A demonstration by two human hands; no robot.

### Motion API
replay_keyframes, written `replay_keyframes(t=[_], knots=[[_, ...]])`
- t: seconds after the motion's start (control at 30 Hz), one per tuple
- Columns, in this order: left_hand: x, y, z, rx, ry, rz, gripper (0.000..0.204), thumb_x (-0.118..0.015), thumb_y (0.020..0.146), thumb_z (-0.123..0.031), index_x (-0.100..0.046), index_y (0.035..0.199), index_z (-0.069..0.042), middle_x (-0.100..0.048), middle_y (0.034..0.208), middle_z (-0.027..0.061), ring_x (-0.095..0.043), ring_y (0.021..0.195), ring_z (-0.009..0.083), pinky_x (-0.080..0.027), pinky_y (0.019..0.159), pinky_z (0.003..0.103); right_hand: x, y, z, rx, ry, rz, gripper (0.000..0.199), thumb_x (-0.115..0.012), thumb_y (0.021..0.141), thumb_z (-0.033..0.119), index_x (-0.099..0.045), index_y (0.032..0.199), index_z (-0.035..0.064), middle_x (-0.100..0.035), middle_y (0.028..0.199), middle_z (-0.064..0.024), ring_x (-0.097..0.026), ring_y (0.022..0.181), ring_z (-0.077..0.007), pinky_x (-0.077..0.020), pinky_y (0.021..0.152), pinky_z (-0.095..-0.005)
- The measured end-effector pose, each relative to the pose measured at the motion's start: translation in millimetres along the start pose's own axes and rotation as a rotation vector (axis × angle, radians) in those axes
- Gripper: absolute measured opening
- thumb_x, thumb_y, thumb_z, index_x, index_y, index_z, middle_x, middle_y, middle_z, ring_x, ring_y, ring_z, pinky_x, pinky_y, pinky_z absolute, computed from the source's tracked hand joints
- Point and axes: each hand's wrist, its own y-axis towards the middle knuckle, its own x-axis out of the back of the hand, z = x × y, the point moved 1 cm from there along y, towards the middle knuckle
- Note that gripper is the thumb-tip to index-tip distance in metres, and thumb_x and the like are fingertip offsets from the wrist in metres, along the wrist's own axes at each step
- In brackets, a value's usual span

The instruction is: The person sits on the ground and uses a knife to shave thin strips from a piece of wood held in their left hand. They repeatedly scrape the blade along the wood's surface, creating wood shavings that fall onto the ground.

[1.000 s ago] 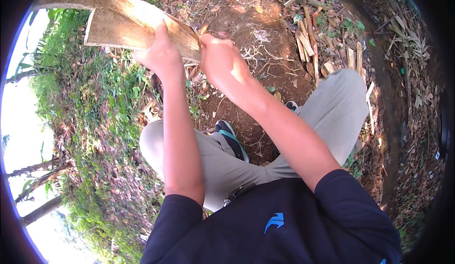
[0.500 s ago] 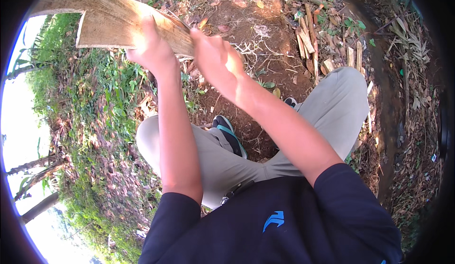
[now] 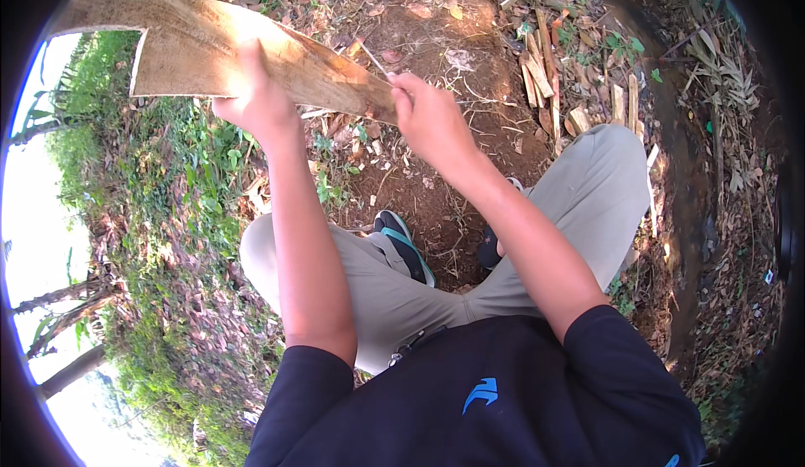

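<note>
A flat, curved wooden board [image 3: 184, 48] with a notch cut into its left part is held up in front of me. My left hand [image 3: 262, 102] is closed around its lower edge, the thumb lying over the face. Near the board's right, narrowing end is my right hand [image 3: 429, 116], a closed fist. From that fist a thin, narrow tool [image 3: 374, 57] points up and left beside the board's upper edge. It appears nearly edge-on, so its exact kind is unclear, and its handle is hidden inside the fingers.
Split wood pieces [image 3: 538, 71] lie on the soil at the upper right, with shorter ones [image 3: 619, 105] beyond my right knee. Green plants and leaf litter [image 3: 201, 190] cover the left slope. A dark, narrow strip [image 3: 689, 190] runs down the right side. My shoes [image 3: 404, 247] rest below the board.
My right hand has moved right and slightly down, carrying the thin tool toward the board's right end, which shows more now. My left hand and the board have shifted slightly down.
</note>
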Motion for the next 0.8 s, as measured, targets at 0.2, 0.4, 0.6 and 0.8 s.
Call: replay_keyframes(t=[0.2, 0.4, 0.6, 0.8], knots=[[1, 6, -19, -0.030, -0.020, -0.153, 0.051, -0.072, 0.087, -0.021, -0.050, 0.112, 0.016, -0.062, 0.108, 0.0182, -0.063, 0.092, 0.0217, -0.055, 0.078, 0.035, -15, -1, 28, 0.176, 0.119, -0.044, 0.023, -0.051, 0.096, 0.014, -0.064, 0.108, 0.0009, -0.067, 0.082, -0.0253, -0.068, 0.076, -0.0394, -0.0521, 0.072, -0.0461], [-5, 1, -23, 0.067, 0.125, -0.244, 0.077, -0.078, 0.082, -0.031, -0.033, 0.123, 0.016, -0.057, 0.115, 0.0216, -0.063, 0.091, 0.0252, -0.058, 0.076, 0.039, -31, -5, 49, 0.179, -0.041, -0.057, 0.019, -0.049, 0.096, 0.011, -0.063, 0.102, 0.0005, -0.065, 0.078, -0.0260, -0.067, 0.073, -0.0406, -0.0517, 0.069, -0.0498], [-4, 0, -21, 0.089, 0.122, -0.273, 0.075, -0.078, 0.082, -0.031, -0.033, 0.121, 0.014, -0.056, 0.113, 0.0220, -0.062, 0.089, 0.0253, -0.059, 0.074, 0.040, -38, 1, 60, 0.175, 0.013, -0.013, 0.016, -0.044, 0.087, -0.002, -0.055, 0.099, -0.0048, -0.065, 0.078, -0.0288, -0.067, 0.079, -0.0447, -0.0526, 0.074, -0.0528], [-15, -9, -32, 0.075, 0.155, -0.288, 0.070, -0.075, 0.086, -0.031, -0.040, 0.116, 0.022, -0.059, 0.111, 0.0262, -0.063, 0.093, 0.0232, -0.056, 0.075, 0.035, -50, 18, 0, 0.054, -0.196, 0.184, 0.019, -0.051, 0.090, 0.007, -0.062, 0.102, -0.0019, -0.068, 0.086, -0.0233, -0.070, 0.084, -0.0355, -0.0560, 0.077, -0.0458]])
